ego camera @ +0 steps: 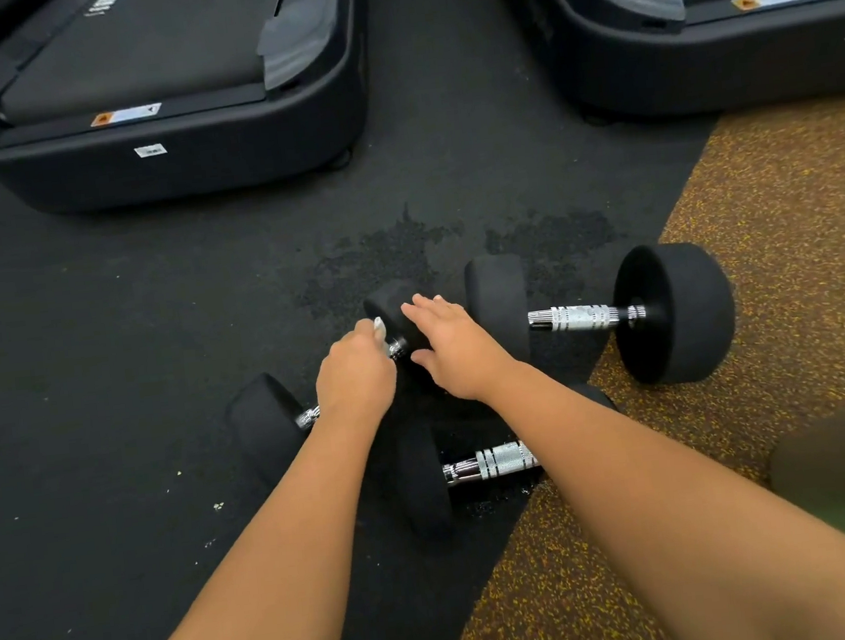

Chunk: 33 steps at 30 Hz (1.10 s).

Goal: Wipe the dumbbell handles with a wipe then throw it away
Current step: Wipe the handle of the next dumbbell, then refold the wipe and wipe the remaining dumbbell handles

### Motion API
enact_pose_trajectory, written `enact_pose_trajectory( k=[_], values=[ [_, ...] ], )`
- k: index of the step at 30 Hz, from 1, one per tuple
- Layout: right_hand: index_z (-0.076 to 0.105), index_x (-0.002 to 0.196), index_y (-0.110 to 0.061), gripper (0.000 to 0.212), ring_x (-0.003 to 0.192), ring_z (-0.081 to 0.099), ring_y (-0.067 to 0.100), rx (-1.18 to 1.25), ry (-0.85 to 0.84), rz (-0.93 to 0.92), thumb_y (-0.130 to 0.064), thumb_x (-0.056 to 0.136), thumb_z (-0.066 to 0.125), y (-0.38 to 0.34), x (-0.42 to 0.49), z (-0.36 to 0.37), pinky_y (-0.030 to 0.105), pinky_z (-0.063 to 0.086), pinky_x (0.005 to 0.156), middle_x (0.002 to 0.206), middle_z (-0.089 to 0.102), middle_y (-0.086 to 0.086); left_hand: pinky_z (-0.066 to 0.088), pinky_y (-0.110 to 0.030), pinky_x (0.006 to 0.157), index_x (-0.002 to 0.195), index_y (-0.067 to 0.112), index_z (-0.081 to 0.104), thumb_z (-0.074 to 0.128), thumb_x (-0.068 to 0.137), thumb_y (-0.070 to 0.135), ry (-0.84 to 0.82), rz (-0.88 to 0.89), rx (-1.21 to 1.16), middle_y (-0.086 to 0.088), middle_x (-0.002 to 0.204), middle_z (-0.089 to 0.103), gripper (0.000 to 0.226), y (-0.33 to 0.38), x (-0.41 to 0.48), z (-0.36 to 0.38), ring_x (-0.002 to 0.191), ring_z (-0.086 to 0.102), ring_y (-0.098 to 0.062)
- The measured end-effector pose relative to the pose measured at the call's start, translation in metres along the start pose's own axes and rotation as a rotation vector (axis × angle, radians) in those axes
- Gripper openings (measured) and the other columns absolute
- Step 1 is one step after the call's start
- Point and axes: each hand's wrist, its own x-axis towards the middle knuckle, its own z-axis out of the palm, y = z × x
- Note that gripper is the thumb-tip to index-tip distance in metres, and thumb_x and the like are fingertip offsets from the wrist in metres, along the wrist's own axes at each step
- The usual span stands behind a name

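Just below centre, the left hand [356, 372] curls round the handle of a black dumbbell [265, 422] on the floor [103, 350], a bit of white wipe [379, 328] showing at its fingertips, while the right hand [452, 353] lies flat and spread on that dumbbell's head at 1 o'clock, and the treadmill [163, 164] stickers [126, 114] at 11 o'clock are too small to read.

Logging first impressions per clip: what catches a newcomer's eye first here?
The left hand grips the handle of the left dumbbell with a white wipe at mid-floor, the right hand open on its far head. Two more dumbbells lie to the right; wet-looking patches darken the black mat behind.
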Motion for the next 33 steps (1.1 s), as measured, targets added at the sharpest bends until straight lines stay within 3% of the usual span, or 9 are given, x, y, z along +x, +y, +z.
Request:
enact_pose_trajectory(
  k=[4,7,10,12,16,19,24,30,33],
  values=[
    [0.027,0.147,-0.017,0.067,0.141,0.027,0.022,0.178,0.082,0.05,-0.016,0.09,0.061,0.001,-0.004,-0.01,0.034,0.025,0.115,0.151,0.035,0.006,0.045,-0.042,0.068,0.091,0.009,0.049,0.045,0.095,0.016,-0.018,0.071,-0.027,-0.01,0.087,0.059,0.01,0.014,0.003,-0.015,0.083,0.058,-0.033],
    [0.032,0.145,-0.02,0.066,0.134,0.039,0.019,0.276,0.139,0.065,-0.015,0.087,0.064,0.005,-0.006,-0.017,0.034,0.032,0.112,0.142,0.047,0.005,0.043,-0.041,0.065,0.082,0.013,0.043,0.041,0.098,0.019,0.003,0.158,-0.083,-0.003,0.078,0.051,0.017,0.027,0.007,-0.021,0.078,0.056,-0.032],
    [0.048,0.132,-0.022,0.052,0.114,0.056,0.013,0.44,0.212,0.059,-0.012,0.084,0.067,0.008,-0.01,-0.027,0.027,0.045,0.096,0.116,0.064,-0.002,0.046,-0.043,0.064,0.08,0.013,0.043,0.039,0.098,0.021,0.003,0.216,-0.17,-0.002,0.077,0.052,0.02,0.043,0.012,-0.028,0.077,0.055,-0.029],
    [0.057,0.119,-0.024,0.039,0.092,0.06,0.008,0.519,0.255,0.082,-0.012,0.083,0.067,0.01,-0.013,-0.036,0.023,0.048,0.082,0.094,0.063,-0.008,0.049,-0.046,0.068,0.085,0.01,0.05,0.041,0.097,0.021,0.011,0.233,-0.256,-0.005,0.079,0.056,0.019,0.055,0.014,-0.032,0.077,0.055,-0.028],
    [0.061,0.092,-0.018,0.014,0.071,0.055,0.008,0.574,0.311,0.102,-0.017,0.082,0.07,0.018,-0.018,-0.053,0.025,0.046,0.069,0.077,0.06,-0.007,0.043,-0.023,0.06,0.096,0.016,0.061,0.048,0.096,0.023,0.008,0.177,-0.482,-0.001,0.083,0.061,0.015,0.078,0.017,-0.04,0.073,0.054,-0.012],
    [0.062,0.084,-0.012,0.013,0.071,0.057,0.014,0.667,0.339,0.14,-0.019,0.08,0.072,0.024,-0.023,-0.064,0.032,0.049,0.067,0.078,0.062,0.002,0.042,-0.019,0.064,0.099,0.019,0.064,0.059,0.09,0.026,-0.011,0.127,-0.652,0.005,0.09,0.065,0.012,0.088,0.021,-0.041,0.079,0.057,-0.005],
    [0.06,0.084,-0.015,0.01,0.082,0.067,0.025,0.886,0.377,0.158,-0.012,0.083,0.069,0.036,-0.03,-0.077,0.042,0.053,0.073,0.091,0.069,0.02,0.055,-0.028,0.076,0.108,0.018,0.063,0.076,0.077,0.022,-0.11,-0.004,-0.865,0.002,0.1,0.066,0.034,0.099,0.024,-0.04,0.091,0.064,-0.013],
    [0.049,0.105,-0.025,0.026,0.084,0.066,0.022,0.809,0.514,0.174,-0.009,0.087,0.059,0.046,-0.037,-0.082,0.035,0.053,0.067,0.094,0.068,0.011,0.059,-0.045,0.076,0.097,0.014,0.067,0.069,0.08,0.005,-0.181,-0.132,-0.994,-0.007,0.094,0.07,0.018,0.117,0.026,-0.034,0.086,0.07,-0.021],
    [0.052,0.102,-0.024,0.024,0.094,0.06,0.014,0.579,0.638,0.122,-0.011,0.084,0.061,0.051,-0.042,-0.084,0.035,0.054,0.078,0.106,0.06,0.001,0.059,-0.045,0.075,0.094,0.016,0.068,0.067,0.08,0.005,-0.18,-0.135,-0.982,-0.006,0.093,0.07,0.017,0.129,0.029,-0.029,0.087,0.07,-0.021]
  ],
)
